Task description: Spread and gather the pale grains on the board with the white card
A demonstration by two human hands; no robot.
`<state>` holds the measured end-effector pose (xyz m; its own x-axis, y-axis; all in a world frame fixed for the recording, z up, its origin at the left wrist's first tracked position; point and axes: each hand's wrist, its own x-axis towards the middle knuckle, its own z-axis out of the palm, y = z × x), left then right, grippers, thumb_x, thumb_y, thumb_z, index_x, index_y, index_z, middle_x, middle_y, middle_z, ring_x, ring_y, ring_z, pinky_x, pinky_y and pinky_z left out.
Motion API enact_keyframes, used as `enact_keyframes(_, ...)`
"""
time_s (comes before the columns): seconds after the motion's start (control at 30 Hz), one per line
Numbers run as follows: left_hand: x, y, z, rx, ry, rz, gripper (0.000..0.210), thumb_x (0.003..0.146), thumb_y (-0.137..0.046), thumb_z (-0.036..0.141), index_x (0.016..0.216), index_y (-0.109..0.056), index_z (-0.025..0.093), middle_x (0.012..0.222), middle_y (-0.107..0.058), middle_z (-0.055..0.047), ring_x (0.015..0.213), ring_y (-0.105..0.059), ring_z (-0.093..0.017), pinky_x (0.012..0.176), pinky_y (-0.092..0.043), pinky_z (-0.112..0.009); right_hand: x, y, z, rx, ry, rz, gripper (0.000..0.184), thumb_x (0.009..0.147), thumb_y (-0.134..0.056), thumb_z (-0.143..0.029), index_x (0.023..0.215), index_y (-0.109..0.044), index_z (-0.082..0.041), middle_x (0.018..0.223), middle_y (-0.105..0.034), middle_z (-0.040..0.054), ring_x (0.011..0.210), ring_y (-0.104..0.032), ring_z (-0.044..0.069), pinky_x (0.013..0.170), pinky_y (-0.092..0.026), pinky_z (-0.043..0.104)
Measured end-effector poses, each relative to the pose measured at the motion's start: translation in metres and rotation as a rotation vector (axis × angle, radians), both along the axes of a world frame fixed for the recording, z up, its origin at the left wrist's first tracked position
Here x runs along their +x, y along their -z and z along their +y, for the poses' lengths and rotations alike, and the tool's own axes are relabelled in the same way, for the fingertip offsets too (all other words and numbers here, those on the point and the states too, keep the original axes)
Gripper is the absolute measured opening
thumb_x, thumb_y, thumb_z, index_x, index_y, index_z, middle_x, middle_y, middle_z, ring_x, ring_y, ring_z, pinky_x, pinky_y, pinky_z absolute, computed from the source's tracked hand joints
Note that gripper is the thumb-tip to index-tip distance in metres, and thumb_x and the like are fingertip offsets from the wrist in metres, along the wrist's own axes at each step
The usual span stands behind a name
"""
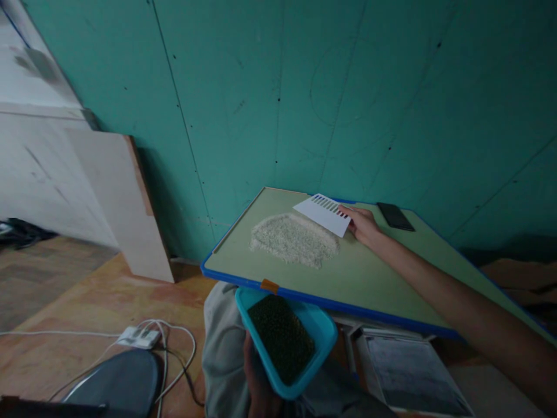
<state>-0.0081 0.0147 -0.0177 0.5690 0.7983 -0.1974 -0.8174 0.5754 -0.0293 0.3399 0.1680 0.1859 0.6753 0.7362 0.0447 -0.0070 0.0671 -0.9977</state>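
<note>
Right hand (pixel 363 225): arm stretched across the counter, fingers closed on the near edge of a white slotted card (pixel 324 213). The card is flat and comb-like, with a row of dark slots along its far edge; it is tilted, its lower edge at the far right margin of the grain pile. No writing can be read on it.

Left hand (pixel 259 377): below the counter's front edge, over the lap, gripping from underneath a turquoise tray (pixel 326 332). The tray is rectangular, tilted, one corner just under the counter's rim, and holds a bed of dark green grains (pixel 281 338). No label visible.

Pile of pale grain (pixel 293 238): loose, spread flat on the counter, left of the right hand and touching the card.

Black phone (pixel 395 216): lying flat, screen dark, near the far edge, just beyond the right hand. No brand discernible.

Counter (pixel 374 278): pale green top, blue rim, with a small orange tab (pixel 270 285) on the front rim above the tray.

Room: teal panelled wall (pixel 304 98) directly behind the counter, with seams and dark specks; a pale wooden board (pixel 117 197) leaning at left; wooden floor (pixel 108 302); a white power strip (pixel 139 337) with white cables on the floor; a dark rounded object (pixel 119 383) at the lower left, not identifiable.
</note>
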Motion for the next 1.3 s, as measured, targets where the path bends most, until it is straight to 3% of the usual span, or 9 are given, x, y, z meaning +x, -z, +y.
enact_keyframes(0.17,0.001,-0.006,0.002,-0.374,-0.061,0.066,0.057,0.119,-0.048,0.039,0.089,-0.095,0.027,0.092,-0.09,-0.005,0.076,-0.086,-0.019,0.123,-0.056,-0.038,0.001,-0.002,-0.001,0.009,0.016,0.023,0.024,0.095,-0.084,-0.013,0.076,-0.072,-0.02,0.074,-0.081,0.0009,0.065,-0.073,0.013,0.065,-0.061,0.022)
enact_keyframes(0.23,0.001,0.006,0.002,-0.298,-0.011,-0.011,0.032,0.107,-0.071,0.028,0.087,-0.095,0.03,0.09,-0.09,-0.002,0.083,-0.087,-0.021,0.128,-0.051,-0.038,0.0,-0.001,-0.002,0.009,-0.007,0.023,0.023,0.093,-0.087,-0.014,0.075,-0.073,-0.019,0.076,-0.081,0.0017,0.066,-0.074,0.013,0.064,-0.061,0.022)
enact_keyframes(0.27,-0.001,0.016,0.003,-0.18,-0.007,-0.088,0.015,0.098,-0.083,0.027,0.1,-0.096,0.033,0.104,-0.091,0.0,0.1,-0.088,-0.023,0.131,-0.048,-0.039,0.0,0.0,-0.003,0.008,-0.02,0.022,0.023,0.093,-0.088,-0.015,0.075,-0.074,-0.019,0.076,-0.081,0.0022,0.065,-0.073,0.013,0.064,-0.06,0.022)
enact_keyframes(0.3,-0.002,0.026,0.003,-0.065,0.015,-0.148,0.021,0.093,-0.089,0.029,0.112,-0.095,0.034,0.117,-0.091,0.0,0.117,-0.086,-0.027,0.134,-0.045,-0.04,-0.001,0.001,-0.003,0.006,-0.032,0.021,0.022,0.092,-0.089,-0.015,0.075,-0.075,-0.018,0.075,-0.081,0.0027,0.065,-0.073,0.013,0.064,-0.06,0.023)
enact_keyframes(0.4,-0.007,0.056,0.007,0.231,0.105,-0.225,0.028,0.107,-0.074,0.034,0.131,-0.089,0.036,0.138,-0.084,0.002,0.14,-0.075,-0.025,0.137,-0.041,-0.039,-0.002,0.002,-0.004,-0.004,-0.059,0.013,0.022,0.091,-0.089,-0.014,0.073,-0.076,-0.017,0.075,-0.081,0.0038,0.064,-0.073,0.014,0.065,-0.061,0.024)
enact_keyframes(0.5,-0.01,0.068,0.011,0.226,0.102,-0.26,0.03,0.111,-0.067,0.032,0.134,-0.088,0.034,0.14,-0.083,0.001,0.134,-0.079,-0.02,0.133,-0.043,-0.032,-0.003,0.003,-0.003,-0.018,-0.092,-0.002,0.02,0.092,-0.087,-0.012,0.075,-0.078,-0.017,0.078,-0.083,0.0053,0.066,-0.074,0.014,0.069,-0.062,0.025)
enact_keyframes(0.87,-0.01,0.045,0.005,0.029,0.075,-0.169,0.024,0.097,-0.085,0.023,0.116,-0.093,0.036,0.123,-0.088,0.002,0.118,-0.085,-0.019,0.123,-0.051,-0.027,0.004,0.003,0.0,-0.05,-0.103,-0.069,0.019,0.092,-0.091,-0.015,0.076,-0.079,-0.016,0.078,-0.083,0.0058,0.064,-0.073,0.014,0.067,-0.061,0.025)
enact_keyframes(1.17,-0.006,0.045,0.007,0.12,0.027,-0.14,0.025,0.106,-0.074,0.027,0.123,-0.092,0.028,0.127,-0.087,0.001,0.123,-0.083,-0.017,0.115,-0.051,-0.017,0.028,0.0,-0.002,-0.056,-0.013,-0.07,0.022,0.093,-0.087,-0.01,0.074,-0.077,-0.017,0.074,-0.081,0.0056,0.062,-0.072,0.015,0.07,-0.064,0.028)
enact_keyframes(1.3,-0.007,0.045,0.006,0.159,0.045,-0.15,0.027,0.108,-0.071,0.028,0.127,-0.09,0.033,0.132,-0.086,0.003,0.127,-0.081,-0.018,0.121,-0.05,-0.023,0.037,-0.002,0.0,-0.047,0.038,-0.072,0.025,0.091,-0.09,-0.011,0.073,-0.073,-0.019,0.07,-0.078,0.0036,0.061,-0.072,0.016,0.068,-0.064,0.029)
